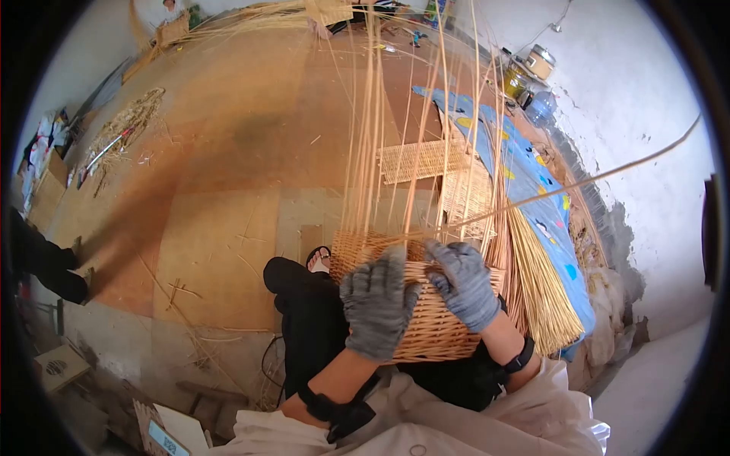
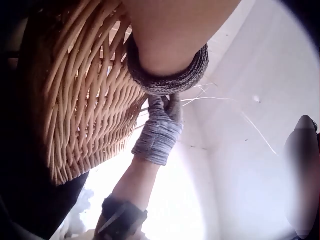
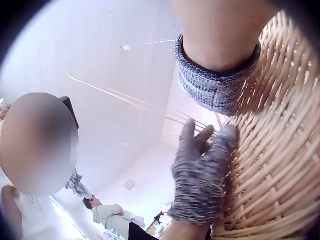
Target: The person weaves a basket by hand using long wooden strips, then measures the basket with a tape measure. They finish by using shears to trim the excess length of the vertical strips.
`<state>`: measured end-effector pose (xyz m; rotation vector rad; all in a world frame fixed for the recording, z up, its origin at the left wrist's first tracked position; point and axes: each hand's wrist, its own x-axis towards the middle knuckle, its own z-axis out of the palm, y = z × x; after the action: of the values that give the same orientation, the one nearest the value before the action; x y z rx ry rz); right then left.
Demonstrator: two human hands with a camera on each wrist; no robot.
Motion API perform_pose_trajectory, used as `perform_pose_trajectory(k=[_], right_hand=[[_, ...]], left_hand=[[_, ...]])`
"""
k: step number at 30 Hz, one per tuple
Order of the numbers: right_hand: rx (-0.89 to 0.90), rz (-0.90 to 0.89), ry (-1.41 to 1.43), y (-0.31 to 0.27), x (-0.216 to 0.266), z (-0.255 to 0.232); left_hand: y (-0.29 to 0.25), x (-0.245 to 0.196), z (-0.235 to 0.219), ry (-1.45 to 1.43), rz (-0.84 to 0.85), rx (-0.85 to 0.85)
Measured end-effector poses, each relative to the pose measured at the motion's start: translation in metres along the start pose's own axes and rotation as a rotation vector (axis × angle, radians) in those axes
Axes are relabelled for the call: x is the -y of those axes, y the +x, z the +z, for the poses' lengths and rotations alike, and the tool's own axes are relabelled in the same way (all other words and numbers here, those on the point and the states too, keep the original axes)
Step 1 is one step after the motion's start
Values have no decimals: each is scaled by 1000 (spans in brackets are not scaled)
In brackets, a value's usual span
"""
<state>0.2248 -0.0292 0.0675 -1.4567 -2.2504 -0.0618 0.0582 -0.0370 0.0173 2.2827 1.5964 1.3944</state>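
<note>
A wicker basket (image 1: pixel 437 334) with long upright stakes (image 1: pixel 370 137) rests on the person's lap. My left hand (image 1: pixel 376 304), in a grey knit glove, lies against its near wall with fingers extended. In the right wrist view, the left thumb (image 3: pixel 226 137) touches the weave. My right hand (image 1: pixel 464 283), gloved alike, grips the basket's upper edge with bent fingers. A long loose strand (image 1: pixel 578 182) runs from the weave above the right hand out to the right. The right fingertips are partly hidden in the left wrist view.
Woven panels (image 1: pixel 422 161) and a bundle of thin rods (image 1: pixel 544 289) lie beyond and right of the basket, near a blue patterned cloth (image 1: pixel 547 220). Cut scraps (image 1: pixel 125 129) lie on the floor. Another person's legs (image 1: pixel 49 258) show at left.
</note>
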Motion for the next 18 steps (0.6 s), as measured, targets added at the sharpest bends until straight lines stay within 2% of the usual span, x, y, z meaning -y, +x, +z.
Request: perform_pose_trajectory(k=[1, 4, 5, 8, 9, 12, 13, 16, 18], right_hand=[[-108, 38, -85, 8, 18, -14], [-239, 52, 52, 18, 32, -21], [-250, 36, 1, 30, 46, -20], [-231, 212, 149, 49, 65, 1], [-226, 218, 60, 50, 66, 6], [-247, 270, 167, 45, 73, 9], [-284, 242, 237, 45, 77, 11], [-232, 153, 59, 55, 75, 14], [-142, 124, 58, 77, 80, 15]], left_hand=[[0, 5, -5, -119, -60, -48], [-1, 24, -13, -545, -477, -63], [0, 30, -9, -702, -570, 56], [0, 43, 7, -936, -620, 195], [2, 45, 7, -992, -637, 226], [9, 51, -2, -921, -526, 303], [4, 53, 6, -959, -493, 269], [5, 53, 3, -824, -440, 202], [4, 54, 4, -828, -429, 149]])
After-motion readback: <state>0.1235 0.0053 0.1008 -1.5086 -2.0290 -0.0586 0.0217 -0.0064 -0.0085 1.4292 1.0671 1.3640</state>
